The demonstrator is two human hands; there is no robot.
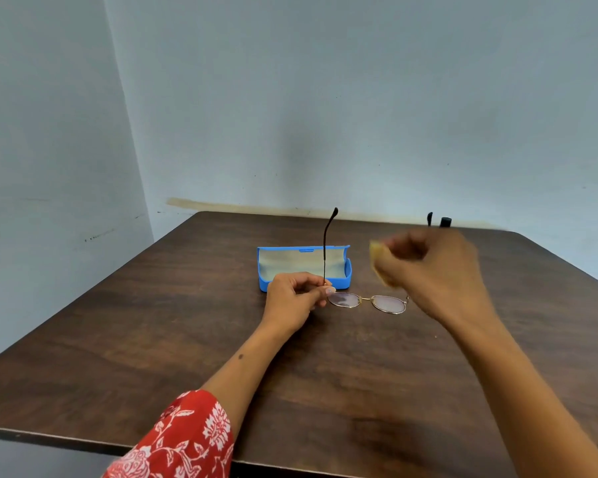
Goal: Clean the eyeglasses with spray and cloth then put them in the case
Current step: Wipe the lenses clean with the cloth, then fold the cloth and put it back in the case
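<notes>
Left hand [296, 298] fingers pinch the eyeglasses [366, 301] at the hinge; blurred right hand [432, 270] fingers clench a yellow cloth [377, 258] above the tabletop [152, 339].

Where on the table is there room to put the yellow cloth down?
The table is bare left of the blue case and left hand, and along the near edge between both forearms. It is crowded mid-table: case, eyeglasses, right hand with cloth, dark bottle behind.

Dark wooden table [173, 343], pale blue-grey walls [325, 98], red floral sleeve [183, 439]
</notes>
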